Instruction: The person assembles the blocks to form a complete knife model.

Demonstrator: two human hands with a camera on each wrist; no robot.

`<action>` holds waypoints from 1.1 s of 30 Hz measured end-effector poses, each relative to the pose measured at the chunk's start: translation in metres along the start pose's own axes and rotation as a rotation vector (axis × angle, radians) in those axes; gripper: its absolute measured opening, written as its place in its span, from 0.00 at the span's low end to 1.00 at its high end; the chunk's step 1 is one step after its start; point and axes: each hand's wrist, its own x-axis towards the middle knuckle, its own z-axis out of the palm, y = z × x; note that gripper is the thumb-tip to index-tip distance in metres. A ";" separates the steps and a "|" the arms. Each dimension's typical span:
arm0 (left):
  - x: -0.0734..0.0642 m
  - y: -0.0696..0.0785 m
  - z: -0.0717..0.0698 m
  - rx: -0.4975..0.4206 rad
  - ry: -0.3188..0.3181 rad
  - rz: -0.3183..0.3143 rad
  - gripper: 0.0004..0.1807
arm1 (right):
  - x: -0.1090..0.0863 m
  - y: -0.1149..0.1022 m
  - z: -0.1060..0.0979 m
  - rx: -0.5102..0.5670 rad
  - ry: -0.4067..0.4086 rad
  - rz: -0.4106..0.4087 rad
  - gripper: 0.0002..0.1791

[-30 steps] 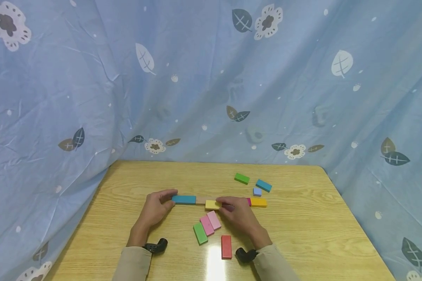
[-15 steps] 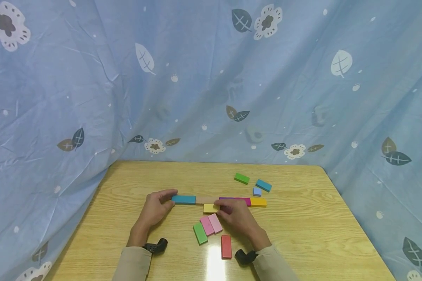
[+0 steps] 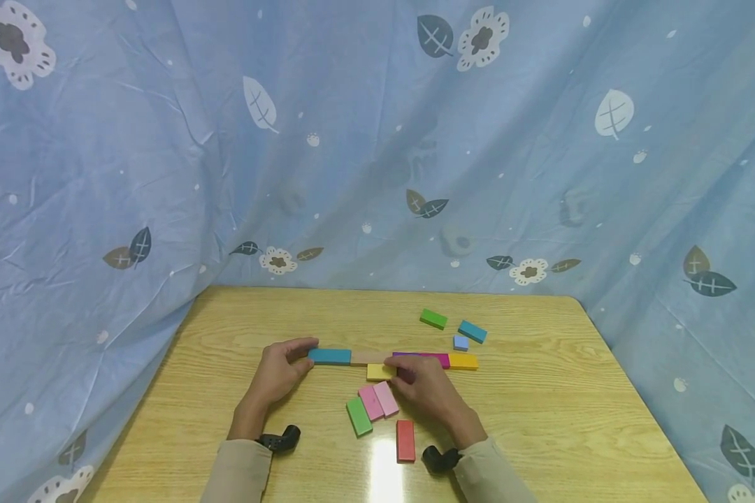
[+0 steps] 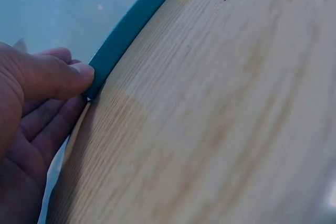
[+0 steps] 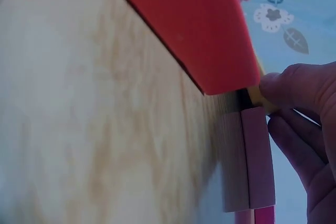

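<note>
In the head view a row of flat blocks lies end to end: a blue block (image 3: 330, 357), a plain wooden block (image 3: 371, 358), a purple block (image 3: 405, 354), a magenta block (image 3: 439, 360) and an orange block (image 3: 463, 361). My left hand (image 3: 275, 374) pinches the blue block's left end; the left wrist view shows the thumb on its near side. With thumb and fingertips, my right hand (image 3: 429, 383) holds the right end of a yellow block (image 3: 379, 372), just on the near side of the wooden one. Part of the yellow block is hidden behind that hand.
Nearer than the row lie two pink blocks (image 3: 386, 399), a light green block (image 3: 358, 417) and a red block (image 3: 405, 441). Behind its right part are a green block (image 3: 433, 318), another blue block (image 3: 472, 331) and a small light-blue block (image 3: 461, 343). A curtain (image 3: 365, 140) backs the table.
My right hand has drawn the yellow block slightly toward me, then a little to the right. The lighter pink block has shifted slightly nearer. My left hand stays at the blue block.
</note>
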 end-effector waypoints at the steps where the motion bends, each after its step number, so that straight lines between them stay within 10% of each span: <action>1: 0.000 0.000 0.000 0.000 -0.001 -0.001 0.25 | 0.000 0.000 0.000 -0.005 0.001 0.002 0.18; 33: -0.001 0.001 0.000 -0.015 -0.004 0.013 0.24 | 0.002 -0.003 0.002 -0.021 0.010 0.007 0.12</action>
